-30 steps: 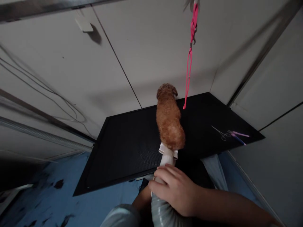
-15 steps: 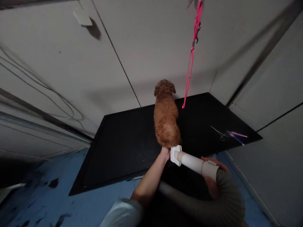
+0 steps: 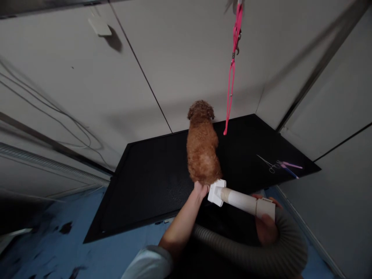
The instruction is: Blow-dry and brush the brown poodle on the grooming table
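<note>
A curly brown dog (image 3: pixel 202 149) is on the black grooming table (image 3: pixel 145 174), its back to me and its head toward the wall. Under its rump, my left hand (image 3: pixel 201 189) is closed; the dog's fur hides most of the fingers and whatever they hold. Around the white tube of a dryer hose (image 3: pixel 241 201), my right hand (image 3: pixel 266 224) is wrapped from the right. The tube's flat white nozzle (image 3: pixel 216 192) is close to the dog's rear, just right of my left hand. From the tube a grey ribbed hose (image 3: pixel 250 252) loops down and back left.
A pink grooming loop (image 3: pixel 229 93) hangs right of the dog, its lower end near the table. Scissors (image 3: pixel 269 164) and a purple-and-blue tool (image 3: pixel 289 168) lie on the table's right part. Cables (image 3: pixel 69 120) run along the left wall. Dark tufts lie on the blue floor (image 3: pixel 95 252).
My right hand has moved slightly right with the dryer tube, and the nozzle now tilts more. My left hand stays under the dog's rump. The whole view has shifted a little.
</note>
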Available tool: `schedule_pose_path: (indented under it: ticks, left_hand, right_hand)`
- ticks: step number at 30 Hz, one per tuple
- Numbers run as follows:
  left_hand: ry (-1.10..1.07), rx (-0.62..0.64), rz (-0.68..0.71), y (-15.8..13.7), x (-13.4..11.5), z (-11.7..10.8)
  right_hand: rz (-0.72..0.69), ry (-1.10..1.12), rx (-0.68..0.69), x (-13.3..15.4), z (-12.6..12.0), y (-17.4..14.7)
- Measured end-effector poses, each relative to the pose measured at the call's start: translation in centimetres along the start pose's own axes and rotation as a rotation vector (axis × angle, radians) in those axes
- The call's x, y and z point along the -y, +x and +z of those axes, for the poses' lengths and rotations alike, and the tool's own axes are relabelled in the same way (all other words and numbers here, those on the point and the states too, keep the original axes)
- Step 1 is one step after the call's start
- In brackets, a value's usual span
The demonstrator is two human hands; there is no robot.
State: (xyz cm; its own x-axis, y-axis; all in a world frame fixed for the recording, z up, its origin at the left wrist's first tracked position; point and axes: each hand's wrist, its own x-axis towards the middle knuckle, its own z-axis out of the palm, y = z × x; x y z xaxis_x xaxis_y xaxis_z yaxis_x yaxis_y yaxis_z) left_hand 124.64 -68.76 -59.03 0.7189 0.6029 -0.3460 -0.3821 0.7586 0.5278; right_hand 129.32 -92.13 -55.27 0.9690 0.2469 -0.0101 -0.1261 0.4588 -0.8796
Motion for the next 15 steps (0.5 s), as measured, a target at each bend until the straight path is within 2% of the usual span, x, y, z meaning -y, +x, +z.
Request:
schedule_pose_path:
  ticks: [5,10,15]
  left_hand:
    - [-0.053,-0.01,0.036,-0.5,-0.2,1.1]
    - [-0.037,-0.025,0.055,-0.7,-0.4,2.0]
    - [-0.066,0.001,0.095,-0.7,-0.2,2.0]
  right_hand:
    - [-0.016,-0.043,-0.096,0.8,-0.8,-0.8]
    - [0.075,0.09,-0.129,0.8,-0.6,-0.5]
    - [0.104,0.154,-0.076,0.8,-0.6,0.2]
